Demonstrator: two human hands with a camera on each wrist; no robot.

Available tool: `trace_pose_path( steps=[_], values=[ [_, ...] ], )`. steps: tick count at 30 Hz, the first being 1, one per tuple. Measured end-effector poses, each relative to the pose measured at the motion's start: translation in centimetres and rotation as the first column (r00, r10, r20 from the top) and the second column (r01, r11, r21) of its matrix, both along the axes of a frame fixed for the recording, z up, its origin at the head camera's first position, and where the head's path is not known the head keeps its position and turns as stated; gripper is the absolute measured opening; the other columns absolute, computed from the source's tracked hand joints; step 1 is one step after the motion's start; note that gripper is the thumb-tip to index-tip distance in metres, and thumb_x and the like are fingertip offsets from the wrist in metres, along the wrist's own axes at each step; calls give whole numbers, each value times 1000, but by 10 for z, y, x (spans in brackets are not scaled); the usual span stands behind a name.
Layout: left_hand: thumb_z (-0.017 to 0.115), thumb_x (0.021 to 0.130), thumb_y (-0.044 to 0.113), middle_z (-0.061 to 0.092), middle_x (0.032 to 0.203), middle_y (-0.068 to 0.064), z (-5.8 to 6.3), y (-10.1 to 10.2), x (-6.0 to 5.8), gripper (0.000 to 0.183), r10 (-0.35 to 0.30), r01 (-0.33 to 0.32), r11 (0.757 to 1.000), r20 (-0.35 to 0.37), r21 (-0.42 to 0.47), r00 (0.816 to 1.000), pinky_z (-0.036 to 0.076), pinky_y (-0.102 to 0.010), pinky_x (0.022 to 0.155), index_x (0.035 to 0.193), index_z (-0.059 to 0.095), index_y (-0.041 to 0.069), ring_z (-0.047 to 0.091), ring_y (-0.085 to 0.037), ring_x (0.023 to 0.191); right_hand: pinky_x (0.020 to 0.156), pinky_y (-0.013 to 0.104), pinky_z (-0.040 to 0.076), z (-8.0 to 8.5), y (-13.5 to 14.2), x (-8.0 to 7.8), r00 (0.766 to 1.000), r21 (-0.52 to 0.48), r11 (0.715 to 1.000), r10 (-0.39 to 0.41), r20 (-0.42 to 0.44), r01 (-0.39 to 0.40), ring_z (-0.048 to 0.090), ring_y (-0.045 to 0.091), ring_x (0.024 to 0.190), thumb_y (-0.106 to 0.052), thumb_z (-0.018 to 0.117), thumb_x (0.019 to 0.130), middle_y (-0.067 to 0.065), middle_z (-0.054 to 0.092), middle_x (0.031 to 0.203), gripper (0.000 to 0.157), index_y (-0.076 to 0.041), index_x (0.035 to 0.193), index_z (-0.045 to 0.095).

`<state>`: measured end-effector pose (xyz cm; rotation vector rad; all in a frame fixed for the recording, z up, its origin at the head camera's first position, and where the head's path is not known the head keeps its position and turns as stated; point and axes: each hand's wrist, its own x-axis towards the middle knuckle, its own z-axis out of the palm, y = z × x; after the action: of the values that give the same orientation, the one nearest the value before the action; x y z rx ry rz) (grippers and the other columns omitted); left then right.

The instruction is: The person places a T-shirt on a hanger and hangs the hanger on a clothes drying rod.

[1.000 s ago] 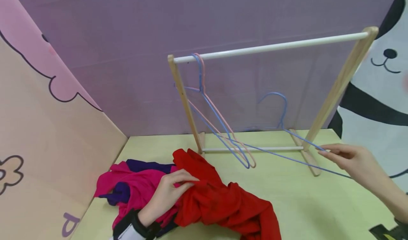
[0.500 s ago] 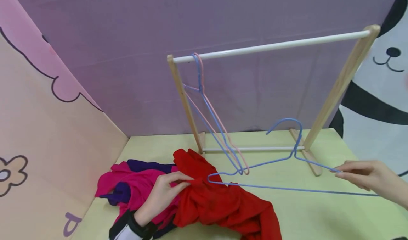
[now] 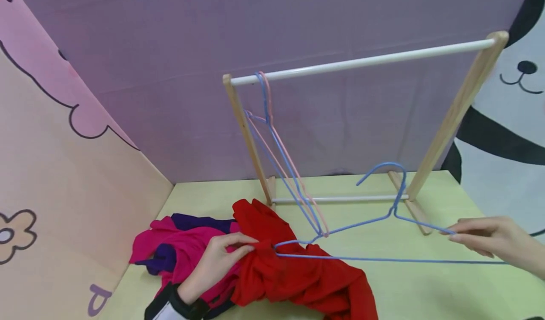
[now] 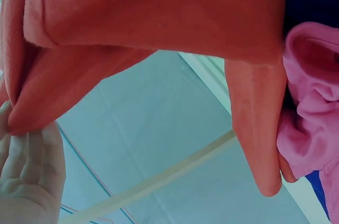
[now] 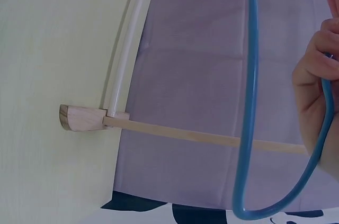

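Right hand [image 3: 496, 237]: pinching slim blue triangular hanger [image 5: 250, 97] by one shoulder, held out leftward from hand. Left hand [image 3: 221, 258]: pinching bunched red fabric garment [image 3: 298, 268], mostly to its right. Could pivot from single-ended grip, or snag in loose folds.

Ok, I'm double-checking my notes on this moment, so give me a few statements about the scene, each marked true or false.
1. The right hand holds a blue hanger. True.
2. The left hand pinches the pink cloth. False: it pinches the red cloth.
3. A pink hanger hangs from the top bar. True.
4. The blue hanger's hook sits over that bar. False: the hook is free of it.
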<state>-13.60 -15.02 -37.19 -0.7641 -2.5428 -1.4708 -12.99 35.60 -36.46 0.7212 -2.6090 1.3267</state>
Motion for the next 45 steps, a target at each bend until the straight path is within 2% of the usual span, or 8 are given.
trace_pose_path(
  steps=[7,12,22,25,28,33,37,45],
  values=[
    [60,84,17,66,89,2,3,7,0,14,6,-7,999,-16,-45,1000,47,-22,61,95,67,13,56,-5,75,32,22,27,-2,-6,-8,989,-54,990,135,66,-131,30,16,37,14,51,80,4,36,49,39,-18,92,68],
    [58,85,15,66,92,1,6,16,-2,15,-39,40,996,12,-77,999,47,-22,68,97,66,11,58,-8,82,32,21,27,-2,-11,-12,960,-146,952,278,37,-270,27,17,38,22,48,77,5,38,55,42,-10,96,67],
    [54,88,28,62,95,-1,14,24,6,21,-187,216,967,196,-138,963,44,-22,73,102,50,12,58,-8,88,32,26,26,-4,-25,-10,983,-111,984,154,99,-143,29,19,38,12,49,83,4,39,48,39,-18,97,68],
    [62,82,29,62,91,3,15,22,7,22,-222,250,942,141,-222,965,45,-21,71,96,56,12,57,-5,83,32,26,27,-4,-27,-8,982,-123,981,160,102,-147,29,19,39,13,49,83,4,38,50,38,-17,97,68],
    [65,80,22,60,80,7,16,22,7,13,-246,229,916,-9,-329,969,45,-17,67,87,62,12,52,-1,73,32,26,27,-3,-30,-6,975,-163,969,201,93,-185,29,19,39,16,48,82,3,41,53,40,-15,99,68],
    [66,78,14,52,65,10,20,27,13,8,-291,200,861,-131,-469,948,38,-10,58,74,60,12,45,2,61,35,25,30,-3,-43,-1,956,-202,940,290,45,-275,35,16,43,20,50,77,-5,55,69,42,-12,98,68],
    [67,78,13,54,64,9,24,33,16,7,-294,184,831,-133,-525,946,37,-9,56,74,61,11,44,3,58,38,24,33,-4,-60,3,966,-180,949,258,-20,-257,42,11,50,20,56,73,-9,59,78,42,-14,95,69],
    [64,80,12,63,72,5,26,37,13,5,-252,154,844,-127,-514,959,41,-12,59,83,67,9,53,1,62,42,20,32,-6,-107,10,935,-182,922,316,-159,-342,41,9,52,19,60,70,-2,49,64,38,-10,94,68]
  ],
)
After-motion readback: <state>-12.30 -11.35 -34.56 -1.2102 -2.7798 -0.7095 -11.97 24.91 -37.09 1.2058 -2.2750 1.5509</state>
